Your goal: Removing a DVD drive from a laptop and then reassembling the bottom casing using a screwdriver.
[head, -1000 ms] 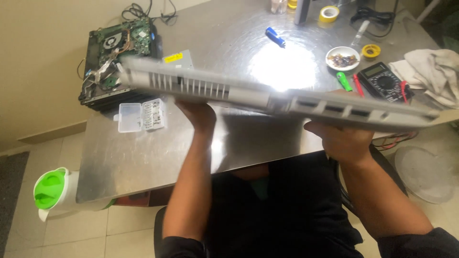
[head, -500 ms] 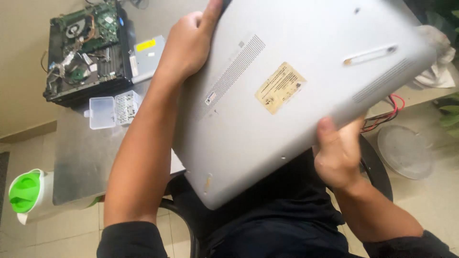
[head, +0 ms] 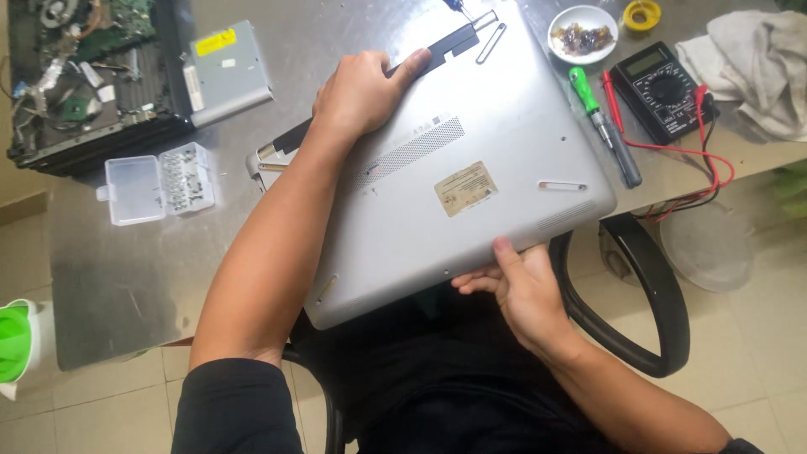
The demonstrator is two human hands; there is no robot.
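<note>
Silver laptop (head: 471, 185), closed and turned bottom side up, lies at a slant on a grey metal table (head: 126, 277), its near corner jutting past the table edge over the person's lap. Its underside shows a vent grille, a pale rectangular label and slim rubber feet, and a black hinge strip runs along the far edge. The left hand (head: 361, 92) rests palm down on the far left part of the underside, fingers held together and stretched toward the hinge strip, fingertips touching it. The right hand (head: 521, 290) grips the near edge from below, thumb pressed on top of the casing and the other fingers curled under it, mostly hidden. Far left on the table sits an opened machine with its green circuit board (head: 84, 76) exposed, a grey metal drive (head: 227, 71) just beside it. Nearer lies a clear plastic box (head: 160, 181) of small parts, lid open. Right of the laptop lie a green-handled screwdriver (head: 601, 122), a black multimeter (head: 660, 84) with red leads, a small white dish (head: 582, 34) holding bits, a yellow tape roll (head: 643, 14) and a crumpled grey cloth (head: 748, 67). A black chair arm (head: 656, 294) curves below the table edge.
</note>
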